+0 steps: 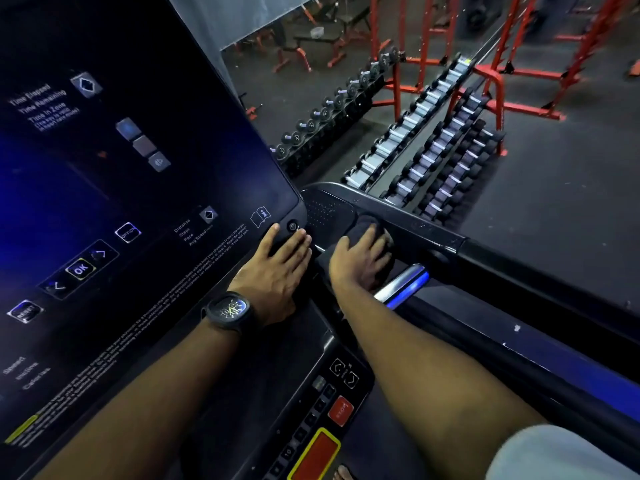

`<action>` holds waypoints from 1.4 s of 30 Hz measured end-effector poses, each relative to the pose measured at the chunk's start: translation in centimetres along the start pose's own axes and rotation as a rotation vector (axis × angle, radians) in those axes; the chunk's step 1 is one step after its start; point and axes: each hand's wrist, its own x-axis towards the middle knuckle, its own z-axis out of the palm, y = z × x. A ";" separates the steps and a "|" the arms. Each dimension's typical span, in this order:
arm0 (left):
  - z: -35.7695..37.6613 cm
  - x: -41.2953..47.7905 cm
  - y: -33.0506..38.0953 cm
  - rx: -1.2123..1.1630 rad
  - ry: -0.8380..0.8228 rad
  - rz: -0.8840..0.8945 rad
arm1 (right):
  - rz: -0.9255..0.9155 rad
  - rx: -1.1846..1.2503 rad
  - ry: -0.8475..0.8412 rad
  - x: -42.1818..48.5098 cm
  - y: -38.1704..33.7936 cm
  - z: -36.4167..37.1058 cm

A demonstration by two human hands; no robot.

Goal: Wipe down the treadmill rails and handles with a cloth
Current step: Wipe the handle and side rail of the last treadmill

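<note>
My right hand (360,258) lies on a dark cloth (367,223), its fingers curled over it, pressing it against the treadmill's right handrail (485,258) where the rail meets the console. Most of the cloth is hidden under the hand. My left hand (280,268), with a black watch on its wrist, rests flat with straight fingers on the lower right corner of the black console panel (138,202), beside a small round button. A shiny metal grip sensor (401,282) sits on the handle just right of my right wrist.
Below my arms is the control strip with a red stop button (341,410) and a red, yellow-edged key pad (317,452). Beyond the rail stand dumbbell racks (433,143) and red steel frames (498,84) on a dark rubber floor.
</note>
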 end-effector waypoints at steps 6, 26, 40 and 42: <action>-0.2 0.1 -0.1 -0.020 -0.031 0.001 | 0.273 0.125 -0.082 -3.2 -0.1 1.0; -0.8 0.0 -0.1 -0.050 -0.088 -0.009 | 0.294 0.122 -0.068 -2.7 -0.4 0.8; -0.5 0.2 -0.2 -0.052 -0.076 -0.008 | 0.192 0.038 -0.062 -2.9 -0.9 1.4; -0.7 0.1 -0.1 -0.036 -0.094 0.004 | 0.075 -0.050 -0.002 -1.5 -1.0 1.2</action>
